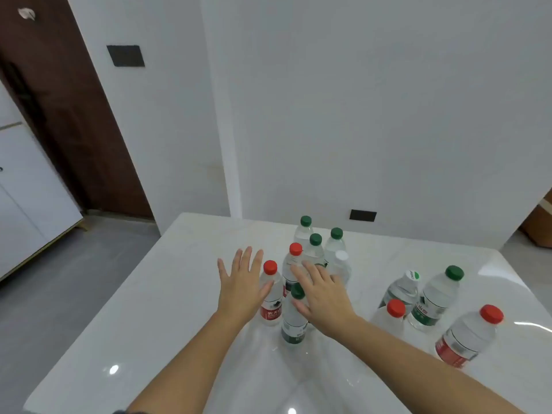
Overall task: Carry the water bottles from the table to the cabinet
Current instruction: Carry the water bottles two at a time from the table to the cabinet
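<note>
Eleven water bottles (430, 303) upright on table (149, 324); none lifted. Left hand (242, 288), right hand (322, 294): fingers spread over near cluster, gripping nothing. White cabinet (30, 189) far left, well apart. Judgement: every carry remains.

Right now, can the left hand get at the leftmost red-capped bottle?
Probably yes. The left hand is open right beside the leftmost red-capped bottle, nothing between them. The right hand hovers over the neighbouring green-capped bottle, not blocking.
</note>
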### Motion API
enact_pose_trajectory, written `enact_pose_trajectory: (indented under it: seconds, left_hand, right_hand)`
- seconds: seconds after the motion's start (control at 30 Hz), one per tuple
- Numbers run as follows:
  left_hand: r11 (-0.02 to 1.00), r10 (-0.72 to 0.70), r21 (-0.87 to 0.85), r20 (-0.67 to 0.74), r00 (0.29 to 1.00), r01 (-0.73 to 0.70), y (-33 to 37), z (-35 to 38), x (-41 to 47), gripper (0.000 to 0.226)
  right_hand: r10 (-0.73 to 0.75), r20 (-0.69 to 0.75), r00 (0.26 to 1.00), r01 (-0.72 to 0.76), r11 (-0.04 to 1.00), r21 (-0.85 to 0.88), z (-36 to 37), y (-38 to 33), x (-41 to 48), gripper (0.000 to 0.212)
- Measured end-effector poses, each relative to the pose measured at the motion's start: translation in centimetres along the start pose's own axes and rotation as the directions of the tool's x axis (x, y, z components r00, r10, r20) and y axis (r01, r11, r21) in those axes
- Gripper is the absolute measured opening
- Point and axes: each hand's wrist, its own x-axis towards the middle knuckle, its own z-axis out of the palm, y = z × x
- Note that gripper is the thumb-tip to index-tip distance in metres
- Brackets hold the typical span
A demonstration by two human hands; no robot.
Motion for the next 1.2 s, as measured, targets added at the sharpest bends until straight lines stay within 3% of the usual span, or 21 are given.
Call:
enact_pose_trajectory:
  seconds: [0.13, 0.33, 0.47, 0.6, 0.73, 1.2]
  left_hand:
    - [0.988, 0.117, -0.103, -0.020, 0.993, -0.118, 0.2, 0.7, 1.3, 0.067]
    - [0.965, 0.159, -0.211, 0.004, 0.987, -0.155, 0.7, 0.4, 2.7, 0.034]
    - [0.936, 0.076, -0.349, 0.064, 0.995, -0.049, 0.8, 0.3, 2.3, 0.025]
    - [0.847, -0.057, -0.521, 0.113, 0.992, 0.108, -0.1, 0.2, 0.0, 0.027]
    - [0.766, -0.129, -0.622, 0.097, 0.987, 0.161, -1.9, 0.3, -3.0, 0.025]
    - [0.721, -0.214, -0.658, 0.091, 0.973, 0.220, -6.2, 1.7, -8.2, 0.023]
  right_hand:
    - [-0.066, -0.074, 0.995, 0.061, 0.996, -0.063, 0.7, 0.1, 0.7, 0.046]
    - [-0.008, 0.045, 0.999, 0.009, 1.000, -0.004, 1.1, -0.4, 1.2, 0.034]
    - [0.025, 0.050, 0.998, -0.028, 0.998, 0.058, 1.5, -0.7, 1.5, 0.029]
    - [0.109, 0.093, 0.990, -0.127, 0.967, 0.221, 1.5, -0.8, 1.8, 0.029]
    - [0.138, 0.080, 0.987, -0.158, 0.921, 0.355, 2.0, -1.9, 1.2, 0.029]
    - [0.137, 0.004, 0.991, -0.120, 0.854, 0.507, 3.2, -4.4, 0.9, 0.026]
